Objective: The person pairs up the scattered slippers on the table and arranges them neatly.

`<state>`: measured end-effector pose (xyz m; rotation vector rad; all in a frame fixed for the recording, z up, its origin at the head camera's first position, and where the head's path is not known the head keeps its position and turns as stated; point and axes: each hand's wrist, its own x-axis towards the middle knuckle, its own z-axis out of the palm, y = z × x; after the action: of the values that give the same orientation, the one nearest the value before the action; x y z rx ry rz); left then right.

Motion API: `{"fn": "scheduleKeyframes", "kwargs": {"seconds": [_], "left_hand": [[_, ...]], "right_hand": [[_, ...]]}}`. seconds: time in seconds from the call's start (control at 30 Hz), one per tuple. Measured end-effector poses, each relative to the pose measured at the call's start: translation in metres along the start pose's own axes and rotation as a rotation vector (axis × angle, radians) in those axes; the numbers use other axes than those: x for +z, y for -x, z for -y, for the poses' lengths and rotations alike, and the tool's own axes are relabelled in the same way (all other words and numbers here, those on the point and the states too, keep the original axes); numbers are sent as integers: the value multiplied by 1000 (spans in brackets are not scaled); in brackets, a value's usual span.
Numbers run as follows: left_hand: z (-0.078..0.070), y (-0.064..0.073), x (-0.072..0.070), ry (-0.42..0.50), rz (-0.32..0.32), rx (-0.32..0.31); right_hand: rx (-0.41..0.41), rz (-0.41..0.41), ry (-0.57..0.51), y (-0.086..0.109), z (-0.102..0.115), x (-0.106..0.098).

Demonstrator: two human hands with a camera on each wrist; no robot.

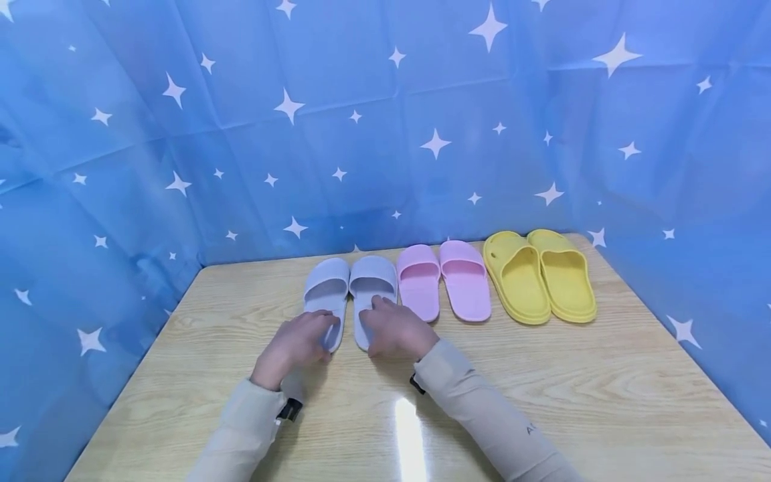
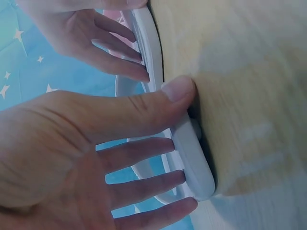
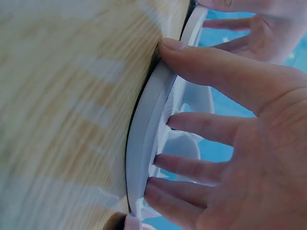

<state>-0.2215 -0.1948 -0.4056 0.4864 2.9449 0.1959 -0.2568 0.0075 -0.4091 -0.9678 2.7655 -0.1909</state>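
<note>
A pair of pale lavender-grey slippers lies on the table, toes toward the curtain: the left slipper (image 1: 327, 276) and the right slipper (image 1: 375, 270). My left hand (image 1: 299, 339) touches the heel part of the left one. In the left wrist view its thumb crosses the sole's edge (image 2: 194, 160), and the spread, straight fingers meet the upper side. My right hand (image 1: 394, 328) is at the right slipper's heel. Its thumb lies at the rim of the sole (image 3: 144, 129) in the right wrist view, with nearly straight fingertips against the upper side.
Pink slippers (image 1: 466, 288) stand just right of the lavender-grey pair, and yellow slippers (image 1: 563, 278) farther right, all in one row. A blue curtain (image 1: 361, 134) with white stars borders the wooden table (image 1: 542, 402) at the back and sides.
</note>
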Motion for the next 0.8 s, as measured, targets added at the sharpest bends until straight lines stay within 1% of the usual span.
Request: {"fn": "scheduleKeyframes", "kwargs": {"seconds": [0.13,0.23,0.37,0.43,0.57,0.8], "left_hand": [[2,-8,-4,11,14,-6],[3,-12,-4,30,34,-25],[5,-15,-1,59,42,-26],[5,-16,1,75,39,-21],[6,-17,3,83,22,-13],[8,-19,6,98,-5,-46]], "right_hand": [[8,-12,-35,-5,-4,-1],[26,8,-83,-8,-7,-1],[55,52,-153,-10,-11,2],[58,60,-170,-11,-14,4],[48,48,-184,-10,-17,7],[34,49,-245,-9,-19,9]]}}
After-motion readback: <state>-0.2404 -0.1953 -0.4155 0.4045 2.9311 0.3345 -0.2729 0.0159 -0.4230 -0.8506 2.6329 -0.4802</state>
